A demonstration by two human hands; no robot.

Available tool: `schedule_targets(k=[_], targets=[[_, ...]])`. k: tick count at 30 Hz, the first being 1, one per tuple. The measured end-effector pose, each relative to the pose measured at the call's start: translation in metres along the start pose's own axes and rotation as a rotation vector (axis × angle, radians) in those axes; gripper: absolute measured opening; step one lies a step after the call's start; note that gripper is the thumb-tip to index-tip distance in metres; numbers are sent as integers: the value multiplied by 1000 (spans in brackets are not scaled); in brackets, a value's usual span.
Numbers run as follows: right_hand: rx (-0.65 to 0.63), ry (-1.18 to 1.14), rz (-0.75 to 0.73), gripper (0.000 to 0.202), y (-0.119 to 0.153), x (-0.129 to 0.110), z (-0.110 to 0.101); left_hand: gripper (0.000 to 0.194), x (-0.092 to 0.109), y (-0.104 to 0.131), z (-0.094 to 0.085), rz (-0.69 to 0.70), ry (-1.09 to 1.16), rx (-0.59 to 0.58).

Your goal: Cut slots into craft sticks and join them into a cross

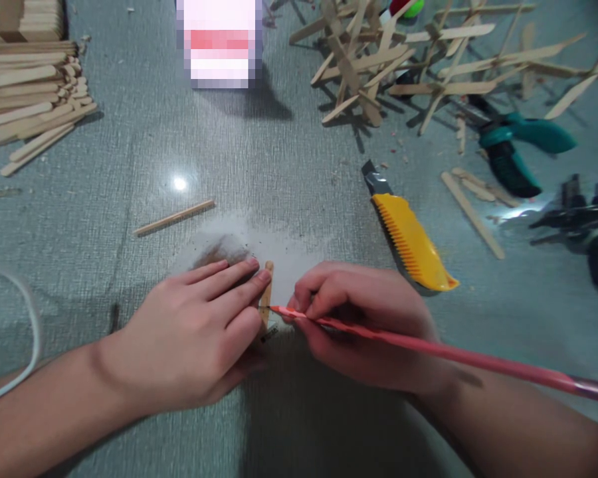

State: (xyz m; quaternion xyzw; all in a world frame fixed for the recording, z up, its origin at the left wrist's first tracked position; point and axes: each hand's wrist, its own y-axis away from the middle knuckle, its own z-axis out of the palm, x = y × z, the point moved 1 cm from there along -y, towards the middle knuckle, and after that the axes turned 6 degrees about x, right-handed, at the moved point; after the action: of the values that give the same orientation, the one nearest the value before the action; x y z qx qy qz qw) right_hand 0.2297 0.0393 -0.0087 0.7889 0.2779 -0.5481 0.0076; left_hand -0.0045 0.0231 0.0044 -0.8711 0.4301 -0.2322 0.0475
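Observation:
My left hand (194,332) lies over a short wooden stick (268,285), its fingers pressed together and pinning the stick to the table. Part of the stick shows beyond the fingertips; the rest is hidden under the hand. In my right hand (363,325) is a red pencil (403,340), pinched near its point, and its dark tip touches the stick. The pencil's other end reaches toward the right edge. A small dark-marked piece (270,333) shows just below the stick, partly covered by my left hand.
A yellow cutter (411,242), teal-handled pliers (511,149) and joined sticks (359,66) are at the right. Stick piles (24,99) fill the upper left. A loose stick (174,218) lies beyond my left hand; a white cable (32,332) curves at the left.

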Motion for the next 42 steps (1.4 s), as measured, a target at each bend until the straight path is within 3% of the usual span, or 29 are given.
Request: schedule_targets(k=[42], targets=[[27,113,-24,31,1,-1,3,30,0,-1,2,18,-2,23]])
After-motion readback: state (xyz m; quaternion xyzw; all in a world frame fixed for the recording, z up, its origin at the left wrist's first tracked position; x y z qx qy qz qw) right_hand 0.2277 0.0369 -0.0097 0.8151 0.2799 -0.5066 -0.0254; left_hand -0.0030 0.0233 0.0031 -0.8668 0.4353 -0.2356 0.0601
